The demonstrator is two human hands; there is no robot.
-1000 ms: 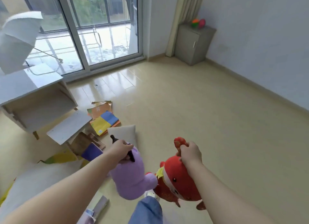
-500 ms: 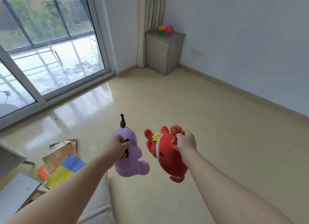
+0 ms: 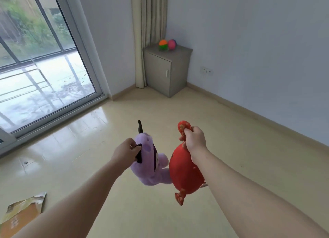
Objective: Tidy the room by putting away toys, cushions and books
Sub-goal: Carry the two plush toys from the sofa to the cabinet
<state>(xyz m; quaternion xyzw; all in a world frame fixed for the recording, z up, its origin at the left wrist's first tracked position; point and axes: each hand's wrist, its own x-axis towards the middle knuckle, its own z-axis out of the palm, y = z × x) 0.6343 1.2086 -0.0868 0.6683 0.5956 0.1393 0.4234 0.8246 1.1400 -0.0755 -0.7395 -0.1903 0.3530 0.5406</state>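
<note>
Cabinet [image 3: 157, 72] shut, balls [image 3: 163, 44] atop, L grip [image 3: 125, 151] clutches purple plush [image 3: 149, 166], R grip [image 3: 195, 141] red plush [image 3: 183, 173]

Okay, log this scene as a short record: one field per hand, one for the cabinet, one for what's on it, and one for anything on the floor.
left hand: left hand grips the purple plush toy by a dark part on its side
right hand: right hand grips the red plush toy by a limb at its top, body hanging
toys: both off the floor, close together
cabinet: grey cabinet in the corner, door closed
on cabinet: orange and green ball, pink ball
floor: orange book, lower left
</note>
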